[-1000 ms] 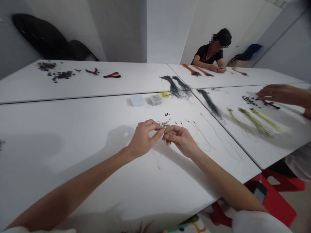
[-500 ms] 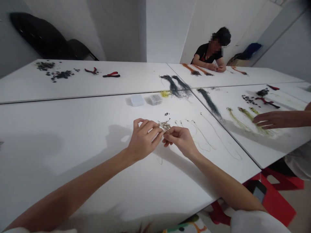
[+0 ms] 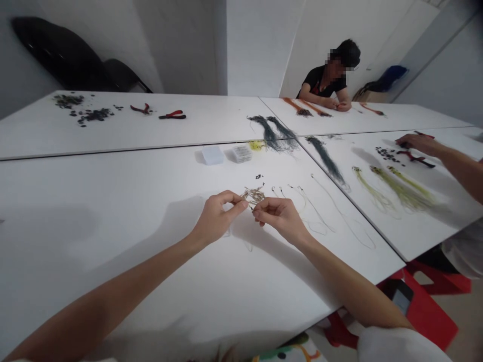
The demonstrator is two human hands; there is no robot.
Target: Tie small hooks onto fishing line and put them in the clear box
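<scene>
Over the white table, my left hand (image 3: 216,217) and my right hand (image 3: 279,215) meet almost fingertip to fingertip, thumb and forefinger pinched on each. A tiny dark piece (image 3: 252,208) shows at the right fingertips; its kind is too small to tell. What the left fingers pinch cannot be made out. A faint loop of thin line (image 3: 249,247) shows below the hands. Just beyond the fingers lies a pile of small gold-brown pieces (image 3: 255,194), with a few black bits (image 3: 258,177) behind it. Thin lines with small dark hooked ends (image 3: 301,189) lie to the right.
A clear plastic box (image 3: 213,156) and a compartment box (image 3: 242,154) stand ahead, near dark green strand bundles (image 3: 269,133). Red-handled pliers (image 3: 173,115) lie farther back. At right, a co-worker's hand (image 3: 420,144) is above yellow-green bundles (image 3: 402,188). Another person (image 3: 326,83) sits opposite.
My left hand's raised, spread fingers have curled down into a pinch. My right hand has barely moved. The co-worker's hand at right has moved away from the yellow-green bundles to the dark pile beyond.
</scene>
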